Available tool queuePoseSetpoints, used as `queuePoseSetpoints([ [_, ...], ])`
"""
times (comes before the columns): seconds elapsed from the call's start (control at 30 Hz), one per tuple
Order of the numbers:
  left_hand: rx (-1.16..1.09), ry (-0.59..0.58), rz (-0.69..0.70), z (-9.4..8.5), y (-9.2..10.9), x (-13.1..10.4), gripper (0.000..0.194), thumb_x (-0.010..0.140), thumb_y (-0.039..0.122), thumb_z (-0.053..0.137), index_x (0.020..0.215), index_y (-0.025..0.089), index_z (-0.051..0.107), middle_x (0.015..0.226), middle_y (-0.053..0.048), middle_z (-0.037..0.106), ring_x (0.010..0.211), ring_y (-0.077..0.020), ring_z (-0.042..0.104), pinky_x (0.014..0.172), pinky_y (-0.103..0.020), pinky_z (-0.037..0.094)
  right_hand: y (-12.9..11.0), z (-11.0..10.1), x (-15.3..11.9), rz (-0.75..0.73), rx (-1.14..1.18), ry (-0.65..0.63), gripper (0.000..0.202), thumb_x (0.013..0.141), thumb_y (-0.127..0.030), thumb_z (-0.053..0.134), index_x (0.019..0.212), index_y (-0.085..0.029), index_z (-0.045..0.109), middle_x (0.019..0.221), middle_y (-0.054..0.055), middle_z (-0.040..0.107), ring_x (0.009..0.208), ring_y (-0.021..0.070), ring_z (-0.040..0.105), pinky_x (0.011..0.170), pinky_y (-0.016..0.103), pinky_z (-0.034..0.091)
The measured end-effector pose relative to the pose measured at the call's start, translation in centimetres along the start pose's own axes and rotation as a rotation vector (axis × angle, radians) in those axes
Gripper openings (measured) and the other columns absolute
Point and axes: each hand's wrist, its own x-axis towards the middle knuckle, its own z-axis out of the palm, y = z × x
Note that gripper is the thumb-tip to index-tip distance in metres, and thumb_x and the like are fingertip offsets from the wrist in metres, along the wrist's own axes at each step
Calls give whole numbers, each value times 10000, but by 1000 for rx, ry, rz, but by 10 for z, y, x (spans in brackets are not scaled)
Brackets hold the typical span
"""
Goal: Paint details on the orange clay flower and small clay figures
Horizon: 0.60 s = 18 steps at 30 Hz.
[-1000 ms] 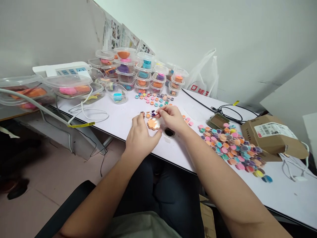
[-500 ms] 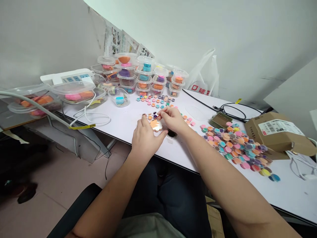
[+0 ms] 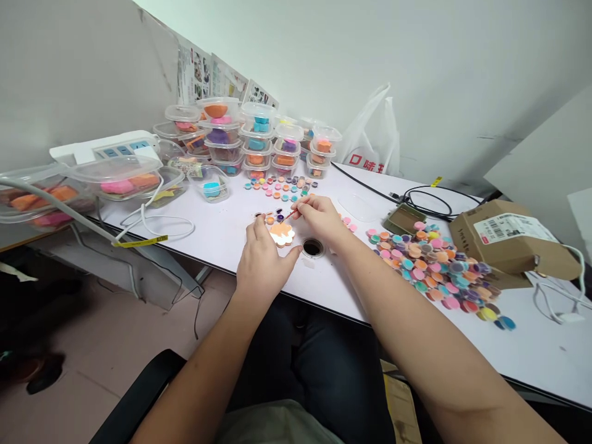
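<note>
A small cloud-like piece, part orange and part white, lies between my hands near the table's front edge. My left hand rests beside it, thumb and fingers spread around its left and lower side; whether it grips the piece cannot be made out. My right hand pinches a thin red brush whose tip points down-left toward the piece's upper edge. Small open paint pots, one dark purple, stand just behind the piece.
Behind stand stacked clear tubs of coloured clay and rows of small pots. A round hole is right of the piece. Rightward are a pile of paint pots, a green box and a cardboard box. White cables lie left.
The view has shifted slightly. My right hand has drawn back from the piece with the brush, and my left thumb has moved off its edge, so more of the piece and the hole show.
</note>
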Motion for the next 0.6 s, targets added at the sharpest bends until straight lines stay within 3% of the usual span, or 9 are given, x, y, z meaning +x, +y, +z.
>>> queuePoseSetpoints([
  [0.2, 23, 44, 58, -1, -1, 5, 874, 770, 434, 792, 1477, 149, 364, 1414, -212, 495, 1323, -387, 541, 1061, -521, 487, 4, -5, 8, 9, -14, 10, 163, 838, -156, 557, 731, -187, 677, 670, 9, 682, 681, 163, 631, 733, 310, 497],
  [0.27, -70, 211, 190, 2, -7, -11, 690, 811, 397, 757, 1388, 162, 461, 1360, -192, 525, 1326, -347, 530, 1101, -496, 452, 4, -7, 10, 2, 60, 31, 206, 848, -123, 531, 701, -173, 665, 624, 6, 640, 639, 143, 599, 717, 296, 494],
  [0.33, -240, 327, 409, 10, -16, -47, 369, 878, 310, 670, 1219, 202, 577, 1237, -148, 595, 1257, -298, 562, 1100, -482, 441, 0, -9, 11, -15, 101, 38, 213, 855, -98, 519, 716, -163, 666, 612, 6, 628, 657, 134, 604, 722, 280, 491],
  [0.37, -334, 258, 589, 17, -21, -72, 201, 878, 276, 651, 1072, 232, 622, 1064, -97, 641, 1114, -263, 616, 1047, -460, 475, -2, -10, 11, -6, 103, 44, 215, 853, -89, 514, 715, -159, 664, 610, 6, 626, 653, 128, 600, 706, 269, 484],
  [0.4, -413, 42, 811, 26, -25, -98, 95, 868, 291, 647, 955, 254, 645, 957, -61, 652, 983, -233, 641, 998, -439, 501, -5, -11, 10, -2, 103, 52, 215, 853, -87, 511, 719, -156, 665, 613, 6, 628, 652, 123, 597, 693, 260, 477],
  [0.43, -450, -222, 919, 38, -29, -125, 103, 864, 340, 652, 909, 248, 669, 968, -66, 670, 954, -228, 646, 991, -439, 508, -7, -11, 10, 0, 102, 61, 214, 852, -89, 510, 719, -154, 664, 615, 6, 630, 649, 117, 594, 676, 250, 469],
  [0.47, -464, -460, 996, 51, -32, -149, 218, 870, 439, 651, 915, 231, 699, 1048, -95, 683, 974, -234, 649, 974, -424, 521, -9, -11, 9, -5, 102, 67, 210, 852, -96, 512, 717, -152, 663, 618, 5, 633, 646, 113, 592, 661, 240, 461],
  [0.53, -447, -794, 1101, 80, -36, -182, 397, 913, 562, 591, 1017, 214, 752, 1316, -149, 629, 1182, -263, 621, 1050, -415, 490, -11, -10, 9, -25, 107, 75, 195, 845, -111, 523, 713, -152, 661, 616, 1, 635, 636, 107, 584, 632, 224, 448],
  [0.6, -348, -956, 1091, 110, -38, -190, 455, 956, 556, 525, 1214, 240, 727, 1529, -154, 500, 1420, -332, 470, 1173, -538, 357, -10, -8, 9, -25, 109, 82, 182, 831, -120, 532, 707, -153, 661, 605, -3, 634, 614, 103, 571, 599, 212, 432],
])
